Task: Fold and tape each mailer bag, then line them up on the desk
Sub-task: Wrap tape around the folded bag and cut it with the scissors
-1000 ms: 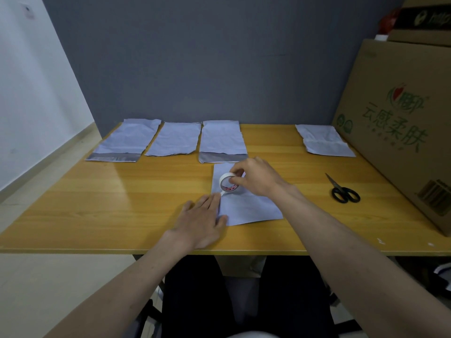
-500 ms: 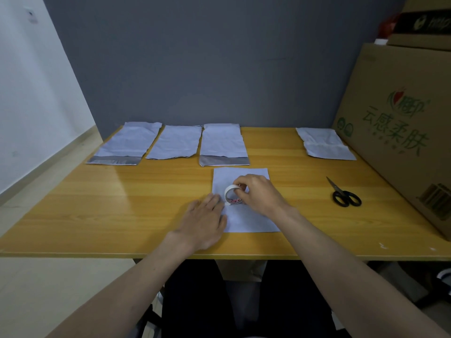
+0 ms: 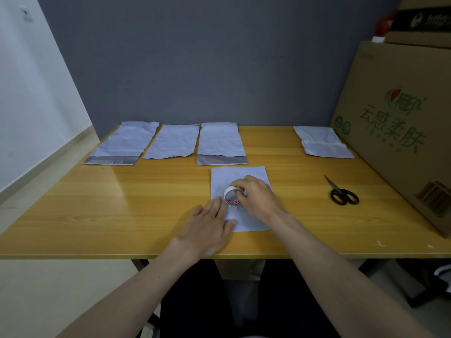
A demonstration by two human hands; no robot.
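Behind the folded mailer bag (image 3: pixel 240 175), 3 bags (image 3: pixel 220 142) lie untaped; flat left hand (image 3: pixel 207 223) presses it, right hand (image 3: pixel 256 196) grips the tape roll (image 3: pixel 231 195).

You're working in dim, flat indoor light w/ a cool cast. A pale sheen on the desk (image 3: pixel 127 203) at left suggests light from the left side. Your hands throw only faint, soft shadows. Wide-angle lens bows the desk's near edge & leans the cardboard box (image 3: pixel 400 132). Focus looks slightly soft throughout.
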